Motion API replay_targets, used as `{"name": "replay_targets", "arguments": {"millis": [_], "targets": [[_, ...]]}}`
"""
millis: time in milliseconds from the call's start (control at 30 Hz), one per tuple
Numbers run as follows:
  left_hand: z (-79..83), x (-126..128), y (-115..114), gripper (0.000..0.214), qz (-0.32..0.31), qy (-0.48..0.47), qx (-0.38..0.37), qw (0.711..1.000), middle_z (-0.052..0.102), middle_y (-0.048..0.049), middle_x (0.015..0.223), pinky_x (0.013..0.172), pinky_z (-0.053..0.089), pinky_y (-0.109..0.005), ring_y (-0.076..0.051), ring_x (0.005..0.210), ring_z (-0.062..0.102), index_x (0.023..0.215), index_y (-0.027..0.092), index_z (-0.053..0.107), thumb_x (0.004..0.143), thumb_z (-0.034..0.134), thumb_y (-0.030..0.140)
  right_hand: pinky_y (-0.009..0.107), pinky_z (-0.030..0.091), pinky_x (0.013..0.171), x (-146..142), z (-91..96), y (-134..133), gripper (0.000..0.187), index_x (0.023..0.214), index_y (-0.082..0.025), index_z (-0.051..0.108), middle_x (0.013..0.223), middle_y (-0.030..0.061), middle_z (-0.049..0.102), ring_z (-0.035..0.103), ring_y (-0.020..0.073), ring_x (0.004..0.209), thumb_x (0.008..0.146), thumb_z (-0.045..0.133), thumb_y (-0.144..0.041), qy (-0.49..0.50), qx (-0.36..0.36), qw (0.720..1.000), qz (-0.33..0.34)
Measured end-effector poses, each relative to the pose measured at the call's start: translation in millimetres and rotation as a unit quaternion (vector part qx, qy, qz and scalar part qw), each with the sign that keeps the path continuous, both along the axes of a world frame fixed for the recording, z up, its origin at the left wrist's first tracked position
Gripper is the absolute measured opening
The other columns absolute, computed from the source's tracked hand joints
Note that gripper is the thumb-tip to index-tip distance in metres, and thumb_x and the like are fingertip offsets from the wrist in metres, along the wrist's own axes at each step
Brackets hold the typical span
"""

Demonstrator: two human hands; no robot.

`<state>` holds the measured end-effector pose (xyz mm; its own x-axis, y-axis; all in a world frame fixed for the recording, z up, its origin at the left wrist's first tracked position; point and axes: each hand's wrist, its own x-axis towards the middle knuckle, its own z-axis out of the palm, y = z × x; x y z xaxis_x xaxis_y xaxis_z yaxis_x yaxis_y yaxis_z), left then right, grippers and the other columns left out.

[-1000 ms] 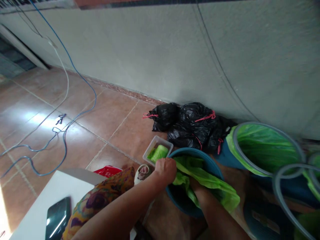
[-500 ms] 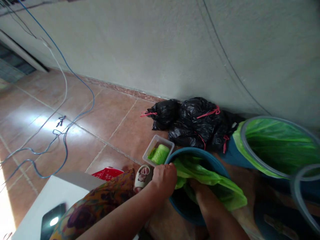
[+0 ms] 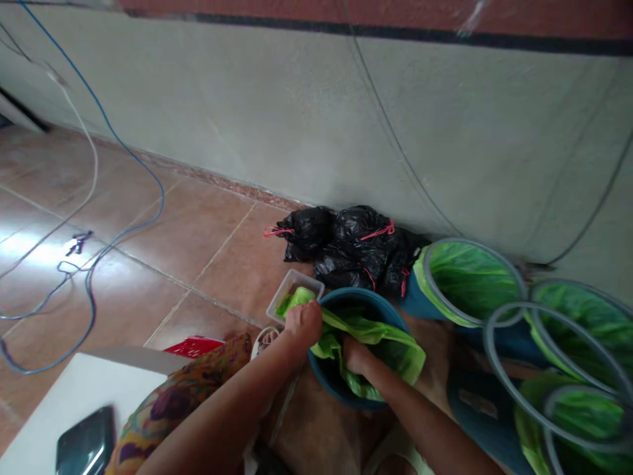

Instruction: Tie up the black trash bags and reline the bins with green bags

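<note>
A blue bin point(image 3: 346, 300) stands on the tiled floor with a loose green plastic bag point(image 3: 390, 346) lying in and over it. My left hand point(image 3: 302, 323) is closed on the bag's edge at the bin's left rim. My right hand point(image 3: 357, 355) reaches into the bin under the green plastic with its fingers curled on the bag; its fingertips are hidden. A clear plastic tub point(image 3: 289, 293) holding folded green bags sits just beyond my left hand.
Tied black rubbish bags point(image 3: 346, 247) lie against the wall. Several bins lined with green bags and grey rings point(image 3: 469, 280) stand at the right. A red basket point(image 3: 195, 346), a white surface point(image 3: 44, 412) with a phone point(image 3: 84, 442), and cables point(image 3: 89, 264) are at the left.
The view has swung right, showing more lined bins. My left hand has slid a little along the rim while both hands keep working the green bag in the bin.
</note>
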<state>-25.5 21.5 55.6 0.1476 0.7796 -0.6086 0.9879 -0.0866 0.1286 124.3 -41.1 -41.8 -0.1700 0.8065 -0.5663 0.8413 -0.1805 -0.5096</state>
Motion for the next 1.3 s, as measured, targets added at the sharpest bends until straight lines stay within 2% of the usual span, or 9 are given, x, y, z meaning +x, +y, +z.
{"name": "replay_targets", "arguments": {"millis": [100,233,433,567,700,900,1000,1100,1300], "targets": [[-4.9,-4,0,0.034,0.015,-0.006,0.017,1.000,0.071,-0.0179,0.107,0.088,0.054,-0.035,-0.028,0.107,0.067,0.116,0.009,0.063,0.088,0.043,0.009,0.036,0.046,0.090,18,37.8,-15,0.033,0.099,-0.012,0.070,0.104,0.0153,0.071,0.063,0.0265,0.102,0.086,0.041,-0.004,-0.076,0.053,0.995,0.047],[-13.9,-9,-2,0.035,0.031,-0.013,0.029,0.999,0.071,-0.0173,0.109,0.087,0.053,-0.035,-0.029,0.107,0.067,0.111,0.011,0.068,0.088,0.042,0.009,0.040,0.041,0.091,53,71.7,-28,0.036,0.120,-0.019,0.064,0.120,0.0126,0.064,0.054,0.0278,0.109,0.092,0.043,-0.010,-0.236,0.238,0.932,0.137],[-38.7,-19,4,0.029,0.102,-0.030,0.052,0.993,0.072,-0.0182,0.106,0.084,0.053,-0.038,-0.032,0.103,0.068,0.102,0.012,0.073,0.088,0.049,0.019,0.040,0.039,0.089,87,44.7,-14,0.028,0.094,-0.015,0.072,0.112,0.0147,0.067,0.054,0.0291,0.109,0.090,0.045,-0.009,-0.260,0.206,0.938,0.102],[-41.7,-30,13,0.028,0.147,-0.024,0.042,0.988,0.071,-0.0142,0.111,0.089,0.050,-0.037,-0.030,0.107,0.065,0.107,0.018,0.072,0.087,0.053,0.023,0.029,0.044,0.072,107,33.1,-4,0.026,0.083,-0.014,0.070,0.088,0.0102,0.071,0.063,0.0216,0.084,0.092,0.047,-0.023,-0.071,0.094,0.989,-0.091],[-21.9,-22,12,0.050,0.062,-0.021,0.117,0.991,0.059,-0.0149,0.132,0.101,0.043,-0.044,-0.032,0.122,0.054,0.130,0.020,0.059,0.080,0.055,0.015,0.024,0.042,0.055,124,37.2,2,0.023,0.084,-0.015,0.067,0.069,0.0013,0.066,0.061,0.0159,0.060,0.087,0.052,-0.032,0.108,0.006,0.974,-0.198],[-15.5,24,5,0.057,-0.163,-0.143,0.189,0.958,0.054,-0.0124,0.141,0.111,0.029,-0.055,-0.031,0.128,0.048,0.136,0.022,0.053,0.079,0.060,0.022,0.024,0.043,0.055,122,40.0,12,0.039,0.112,-0.016,0.065,0.080,0.0012,0.070,0.061,0.0142,0.055,0.075,0.065,-0.027,0.081,0.057,0.968,-0.230],[-24.3,37,13,0.030,-0.161,-0.131,0.160,0.965,0.071,-0.0105,0.111,0.111,0.028,-0.055,-0.028,0.111,0.061,0.114,0.020,0.066,0.088,0.053,0.026,0.025,0.043,0.060,122,41.6,12,0.049,0.119,-0.018,0.064,0.083,0.0020,0.071,0.061,0.0153,0.060,0.072,0.069,-0.031,0.052,0.108,0.971,-0.207],[-29.2,37,29,0.026,-0.122,-0.161,0.139,0.969,0.074,-0.0069,0.098,0.104,0.038,-0.043,-0.022,0.097,0.066,0.102,0.021,0.072,0.091,0.049,0.023,0.025,0.040,0.060,129,43.2,11,0.031,0.095,-0.019,0.073,0.073,0.0013,0.069,0.059,0.0165,0.063,0.078,0.063,-0.043,0.051,0.138,0.975,-0.167],[-39.5,35,65,0.026,-0.028,-0.246,0.084,0.965,0.072,-0.0037,0.080,0.072,0.046,-0.021,-0.014,0.074,0.063,0.089,0.015,0.076,0.089,0.051,0.021,0.026,0.036,0.058,142,29.8,28,0.041,0.067,-0.019,0.066,0.060,0.0015,0.062,0.055,0.0172,0.061,0.085,0.047,-0.050,0.037,0.153,0.967,-0.198]]}}
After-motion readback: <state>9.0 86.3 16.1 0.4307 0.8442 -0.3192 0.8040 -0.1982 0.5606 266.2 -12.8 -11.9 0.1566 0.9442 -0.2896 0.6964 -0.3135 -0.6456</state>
